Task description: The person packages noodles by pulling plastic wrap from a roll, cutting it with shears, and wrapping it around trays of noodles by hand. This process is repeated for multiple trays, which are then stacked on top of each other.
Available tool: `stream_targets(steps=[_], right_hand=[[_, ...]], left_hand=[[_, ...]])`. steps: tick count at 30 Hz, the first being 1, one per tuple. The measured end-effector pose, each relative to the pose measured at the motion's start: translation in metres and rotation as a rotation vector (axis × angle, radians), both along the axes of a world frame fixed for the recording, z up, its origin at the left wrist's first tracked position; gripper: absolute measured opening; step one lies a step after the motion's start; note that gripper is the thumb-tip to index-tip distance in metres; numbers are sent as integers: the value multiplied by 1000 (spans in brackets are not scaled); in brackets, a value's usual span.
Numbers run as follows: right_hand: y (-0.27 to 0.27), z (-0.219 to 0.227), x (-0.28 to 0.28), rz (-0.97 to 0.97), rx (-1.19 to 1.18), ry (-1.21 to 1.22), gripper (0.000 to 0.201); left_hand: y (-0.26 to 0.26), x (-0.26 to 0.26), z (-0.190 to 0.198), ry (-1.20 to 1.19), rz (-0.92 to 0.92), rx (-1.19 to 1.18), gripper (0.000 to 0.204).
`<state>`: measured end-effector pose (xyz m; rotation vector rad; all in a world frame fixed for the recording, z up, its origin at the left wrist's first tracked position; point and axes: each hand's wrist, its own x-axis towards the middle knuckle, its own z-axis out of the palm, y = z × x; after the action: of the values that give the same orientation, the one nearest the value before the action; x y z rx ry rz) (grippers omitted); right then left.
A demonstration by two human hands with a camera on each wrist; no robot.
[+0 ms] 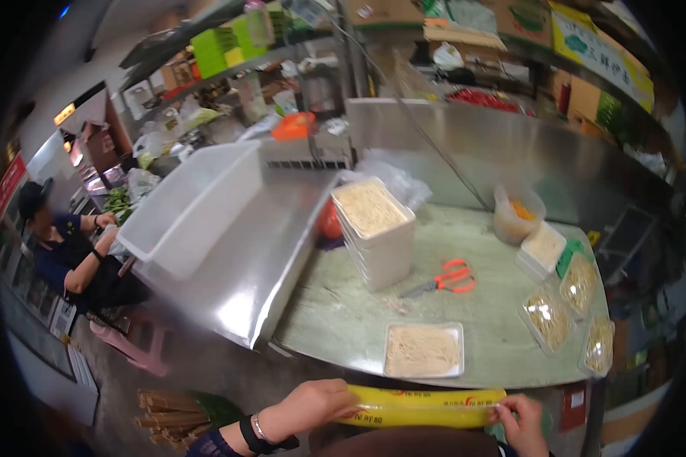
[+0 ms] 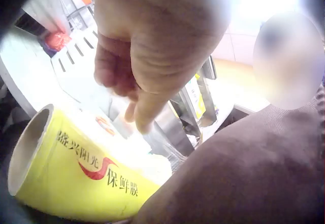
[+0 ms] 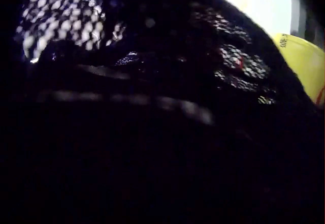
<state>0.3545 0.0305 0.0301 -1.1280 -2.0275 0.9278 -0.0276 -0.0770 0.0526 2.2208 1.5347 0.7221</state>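
**A:** Item one, the hands. What have I got?

**B:** Left hand: lying over the left end of the yellow roll of cling film, fingers curled down across it. The left wrist view shows the fingers bent above the roll's open cardboard end, so I log it as holding the roll. Right hand: at the roll's right end, fingertips pinching at its edge. Its own wrist camera is blocked by dark cloth, so I go by the head view alone.

**A:** Item two, the roll's place.

**B:** Held level between both hands, close to my body, just short of the near edge of the bench.

**A:** Item three, what lies beyond the hands?

**B:** Straight ahead of them, a shallow tray of pale noodles, uncovered. Further off, a tall white stack of tubs filled the same way. Ahead of the right hand, red-handled scissors. Off to the right, several packed trays along the bench edge.

**A:** Step in hand?

**B:** My judgement: finding the free edge of the film, ahead of wrapping the open tray.

**A:** Next move calls for?

**B:** Likely the right hand peeling a sheet loose while the left steadies the roll, then drawing it out wide enough to span the tray.
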Motion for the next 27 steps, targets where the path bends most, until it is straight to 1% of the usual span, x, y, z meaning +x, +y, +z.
stream_targets(steps=[1, 2, 3, 6, 9, 10, 11, 12, 13, 14, 15, 16, 17, 18, 19, 20, 22, 24, 26, 27], right_hand=[[0, 3, -2, -38, -48, 62, 10], [-1, 16, 0, -42, -40, 21, 8], [-6, 38, -3, -50, -37, -23, 12], [-7, 49, -1, -117, -35, 57, 11], [-10, 78, -7, -132, 2, -60, 10], [-3, 73, -3, -83, -42, -60, 20], [11, 63, -3, 0, 129, -55, 15], [21, 55, -4, 82, 288, -57, 22], [26, 66, -7, 143, 179, -107, 36], [29, 81, -16, 184, 222, -251, 27], [32, 92, -23, 193, 257, -321, 24], [41, 92, -20, 229, 252, -272, 20], [46, 101, -28, 213, 198, -196, 17], [56, 103, -30, 231, 239, -179, 17], [63, 102, -34, 212, 216, -161, 17], [75, 100, -41, 205, 214, -127, 16], [106, 81, -53, 212, 331, -34, 15], [140, 64, -71, 198, 534, -34, 12], [163, 37, -84, 160, 446, -27, 11], [172, 22, -90, 131, 256, -18, 11]], left_hand=[[-1, 0, 4, -70, 30, -7, 12], [0, -2, 10, -91, 52, 57, 11], [-1, -5, 16, -114, 70, 115, 11], [-11, -7, 25, -209, 130, 156, 11], [-18, 2, 48, -295, 211, 169, 11], [-20, 3, 51, -378, 263, 3, 9], [-20, 3, 49, -420, 289, -124, 8], [-17, 1, 48, -385, 241, -42, 7], [-13, -2, 47, -358, 183, 29, 6], [-9, -3, 50, -335, 207, 34, 6], [-6, -4, 54, -318, 218, 23, 7], [-4, -5, 57, -324, 228, -10, 9], [0, -8, 60, -324, 243, -32, 11], [8, -9, 65, -355, 191, 0, 17], [18, -9, 67, -379, 147, 41, 22], [34, -10, 65, -293, 150, 53, 26], [63, -17, 56, -106, 173, 96, 33], [95, -28, 31, -149, 387, 67, 37], [140, -35, -11, -247, 309, 362, 30], [155, -33, -28, -449, 396, 157, 26]])
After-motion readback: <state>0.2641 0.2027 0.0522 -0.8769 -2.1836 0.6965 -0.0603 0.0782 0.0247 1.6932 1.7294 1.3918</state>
